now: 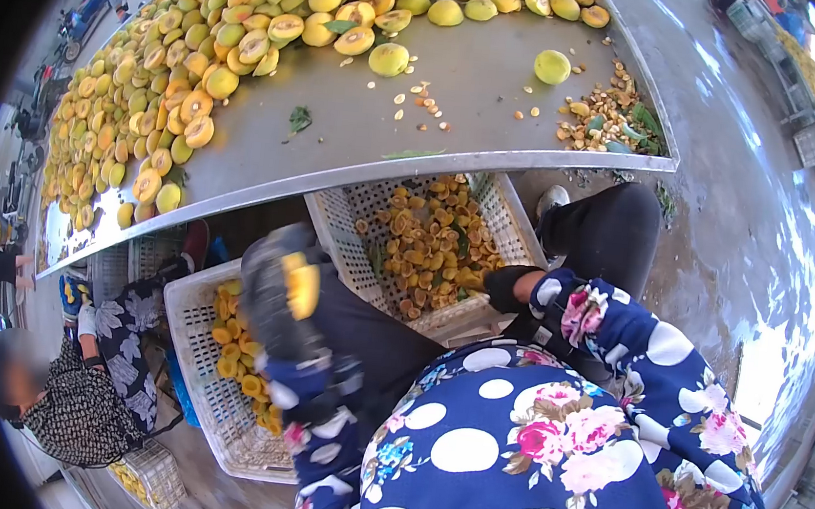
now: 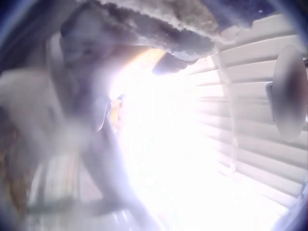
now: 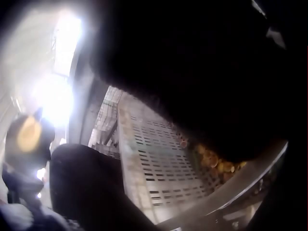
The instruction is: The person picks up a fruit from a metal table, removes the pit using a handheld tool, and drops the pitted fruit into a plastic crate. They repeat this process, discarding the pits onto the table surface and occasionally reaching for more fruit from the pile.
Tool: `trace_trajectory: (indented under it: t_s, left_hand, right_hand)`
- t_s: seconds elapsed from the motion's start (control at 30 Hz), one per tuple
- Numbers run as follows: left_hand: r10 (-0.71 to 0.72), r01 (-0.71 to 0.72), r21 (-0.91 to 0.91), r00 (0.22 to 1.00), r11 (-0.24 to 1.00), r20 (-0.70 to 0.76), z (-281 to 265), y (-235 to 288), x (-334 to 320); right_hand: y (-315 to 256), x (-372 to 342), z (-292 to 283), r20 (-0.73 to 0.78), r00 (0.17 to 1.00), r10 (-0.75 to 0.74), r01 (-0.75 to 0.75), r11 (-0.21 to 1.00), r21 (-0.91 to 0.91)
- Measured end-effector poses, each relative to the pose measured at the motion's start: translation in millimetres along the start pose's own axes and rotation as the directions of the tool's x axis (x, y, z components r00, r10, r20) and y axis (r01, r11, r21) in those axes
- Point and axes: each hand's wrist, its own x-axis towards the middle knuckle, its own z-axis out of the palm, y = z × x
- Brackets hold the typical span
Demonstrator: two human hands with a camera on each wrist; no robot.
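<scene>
My left hand (image 1: pixel 289 287), in a dark glove and blurred, is raised between two white crates. It holds a yellow-orange fruit piece (image 1: pixel 300 285), whose oval face (image 3: pixel 30 134) shows in the right wrist view. Glare covers much of the left wrist view, below the gloved fingers (image 2: pixel 168 41). My black-gloved right hand (image 1: pixel 506 288) is at the near right corner of the middle crate (image 1: pixel 338 213), which contains cut fruit (image 1: pixel 433 242). Its fingers are too dark to read, and whether it grips anything is hidden.
Above my knees, a metal table (image 1: pixel 344 101) bears a large heap of halved fruit (image 1: pixel 180 66), with pits and leaves (image 1: pixel 617 118) at its right corner. A second crate (image 1: pixel 203 387) with fruit stands at the left. Another person (image 1: pixel 74 409) sits beyond it.
</scene>
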Motion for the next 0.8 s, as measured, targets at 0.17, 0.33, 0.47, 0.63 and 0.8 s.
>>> trace_trajectory:
  t_s: [0.17, 0.33, 0.47, 0.63, 0.8]
  left_hand:
    - [-0.206, 0.27, 0.679, 0.963, 0.682, -0.176, -165.1, 5.8, 31.1]
    - [0.092, -0.138, 0.954, 0.989, 0.267, 0.117, -90.0, 38.2, 52.9]
    - [-0.144, 0.036, 0.48, 0.971, 0.876, 0.191, -14.1, 10.8, 139.4]
    - [-0.333, 0.219, 0.363, 0.897, 0.906, 0.289, 93.5, -55.0, 262.1]
    - [-0.264, -0.083, 0.89, 0.939, 0.449, 0.221, 169.6, -106.1, 302.3]
  right_hand:
    - [24.1, 44.3, 31.8, 0.401, 0.837, -0.372, 0.534, 0.715, -0.452]
    - [-39.5, -34.3, -30.1, -0.096, 0.992, -0.079, 0.085, 0.995, 0.053]
    - [-43.9, -26.5, -33.2, 0.051, 0.989, -0.137, 0.121, 0.965, 0.231]
    - [-51.8, -62.7, -65.8, -0.054, 0.999, -0.004, 0.047, 0.558, 0.829]
    - [-51.0, -63.4, -68.4, -0.079, 0.996, 0.034, 0.03, 0.724, 0.689]
